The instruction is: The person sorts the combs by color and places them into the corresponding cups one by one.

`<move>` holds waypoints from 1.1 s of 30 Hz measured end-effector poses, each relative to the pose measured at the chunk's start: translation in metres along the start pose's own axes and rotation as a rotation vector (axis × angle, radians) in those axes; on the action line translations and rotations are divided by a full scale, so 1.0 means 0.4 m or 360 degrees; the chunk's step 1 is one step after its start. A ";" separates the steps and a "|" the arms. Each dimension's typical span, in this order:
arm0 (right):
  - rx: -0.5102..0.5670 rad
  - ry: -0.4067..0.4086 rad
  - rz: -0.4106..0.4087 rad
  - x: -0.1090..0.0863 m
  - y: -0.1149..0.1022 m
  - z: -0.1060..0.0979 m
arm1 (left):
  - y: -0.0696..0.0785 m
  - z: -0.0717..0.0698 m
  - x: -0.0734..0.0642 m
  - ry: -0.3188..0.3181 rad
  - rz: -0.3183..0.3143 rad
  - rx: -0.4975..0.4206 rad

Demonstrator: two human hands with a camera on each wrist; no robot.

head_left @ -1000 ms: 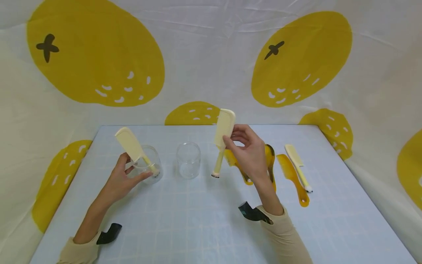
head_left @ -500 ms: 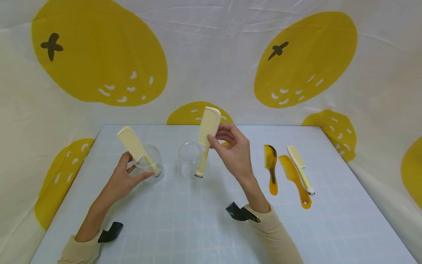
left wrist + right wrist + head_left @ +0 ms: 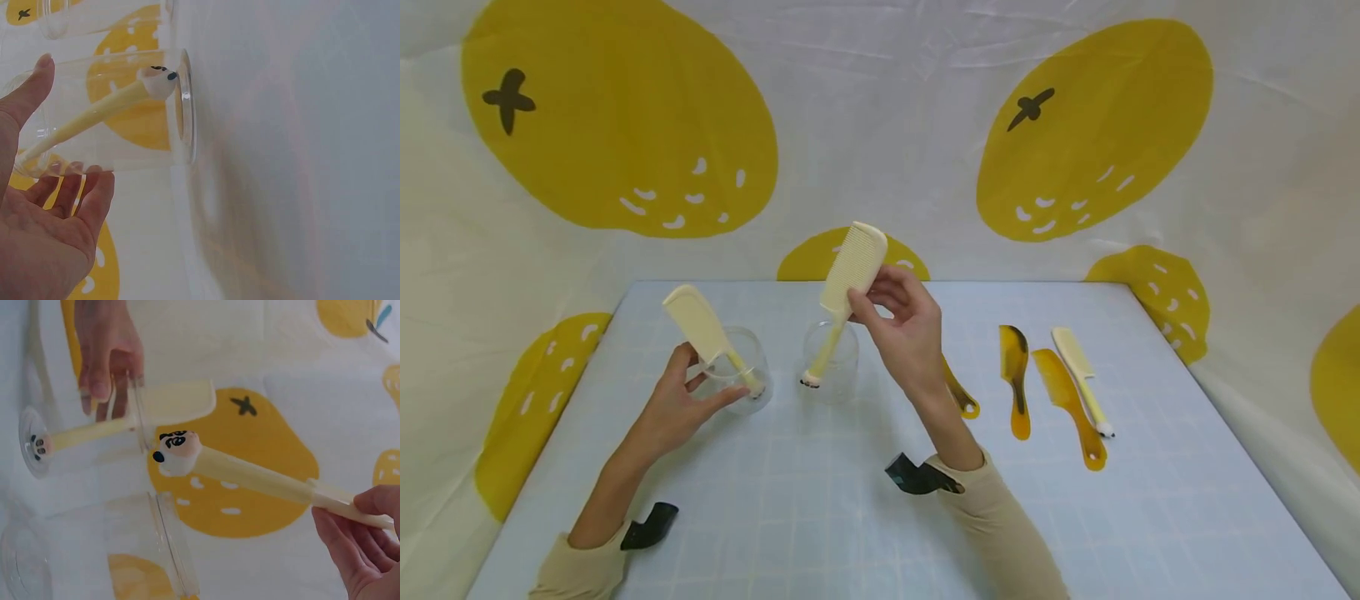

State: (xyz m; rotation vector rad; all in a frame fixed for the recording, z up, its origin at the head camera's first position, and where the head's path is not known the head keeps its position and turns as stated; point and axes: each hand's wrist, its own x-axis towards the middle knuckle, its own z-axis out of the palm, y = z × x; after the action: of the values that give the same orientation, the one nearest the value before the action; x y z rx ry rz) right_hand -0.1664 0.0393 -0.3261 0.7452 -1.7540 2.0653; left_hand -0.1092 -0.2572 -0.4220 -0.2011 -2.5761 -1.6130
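My left hand [image 3: 673, 412] grips a clear glass cup [image 3: 762, 354] standing on the table. A cream comb [image 3: 695, 321] leans inside that cup, its panda-head handle end [image 3: 157, 82] down near the base. My right hand [image 3: 906, 337] pinches a second cream comb [image 3: 854, 265] low on its toothed part. This comb is tilted, teeth part up, with its panda-head end [image 3: 178, 453] pointing down. In the right wrist view that end is outside both cups, just above the rim level. Below it stands another clear glass cup [image 3: 844, 379], holding nothing visible.
To the right lie a dark-and-amber comb [image 3: 1015, 358], an amber comb [image 3: 1060, 387] and another cream comb [image 3: 1078, 362]. One more amber comb [image 3: 962, 396] is mostly hidden behind my right hand. The pale blue table [image 3: 820, 517] meets a fruit-patterned cloth [image 3: 880, 125] at the back.
My right hand has carried its cream comb leftward and slightly up, from right of the middle cup to above it. The comb has tilted more. The left hand stays on its cup.
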 end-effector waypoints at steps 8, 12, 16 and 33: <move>0.0169 0.0077 0.0023 0.018 0.011 0.041 | -0.007 -0.002 0.004 0.0006 0.0009 -0.0007; 0.0223 0.0117 0.0058 0.024 0.018 0.064 | -0.008 -0.001 0.005 0.0005 0.0010 -0.0018; 0.0276 0.0141 0.0077 0.031 0.024 0.088 | -0.008 -0.004 0.005 0.0009 0.0007 -0.0015; 0.0365 0.0176 0.0179 0.044 0.074 0.168 | -0.008 -0.003 0.006 0.0016 -0.0012 -0.0020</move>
State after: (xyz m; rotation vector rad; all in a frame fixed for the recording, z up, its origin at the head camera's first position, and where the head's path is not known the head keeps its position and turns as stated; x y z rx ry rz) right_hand -0.1853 -0.0333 -0.3325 0.5920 -1.5495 2.3632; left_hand -0.1122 -0.2596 -0.4241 -0.1845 -2.5627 -1.6291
